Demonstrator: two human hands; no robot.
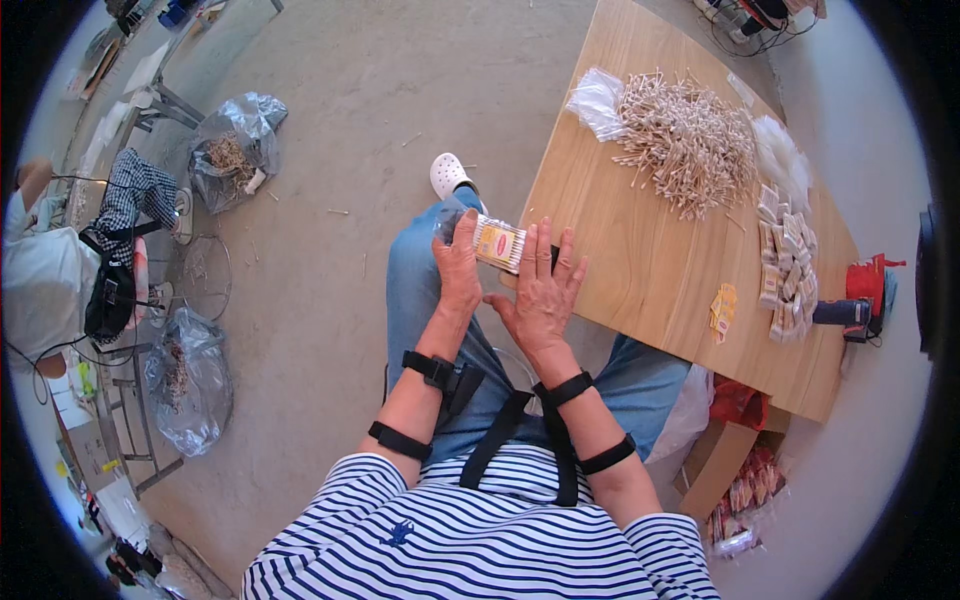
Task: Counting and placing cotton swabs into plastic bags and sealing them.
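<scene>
The person is wearing a striped shirt (480, 540), with four black straps (565, 388) circling the forearms, two on each. Over the lap, the left hand (458, 265) is clamping its fingers on one packet of cotton swabs (500, 245) with a yellow label, the thumb lying along its left end. The right hand (540, 295) is lying against the packet's right end, its fingers stretched out and slightly apart. A small dark thing behind those fingers is showing too little to identify.

The table's (640, 240) left edge is running just beyond the right hand, leaving little room on that side, while floor (330, 290) is stretching wide to the left of the knees. Wood is showing between the near edge and one pile of loose swabs (685, 140), too many to count. Nearer, several yellow cards (723, 310) are overlapping; to their right, a heap of packed bundles (788, 260) is sitting too tightly stacked for a sure count. Two lots of clear plastic film (598, 103) are flanking the pile. Farther left, two clear bags (235, 150) are standing on the floor near one other person (50, 280).
</scene>
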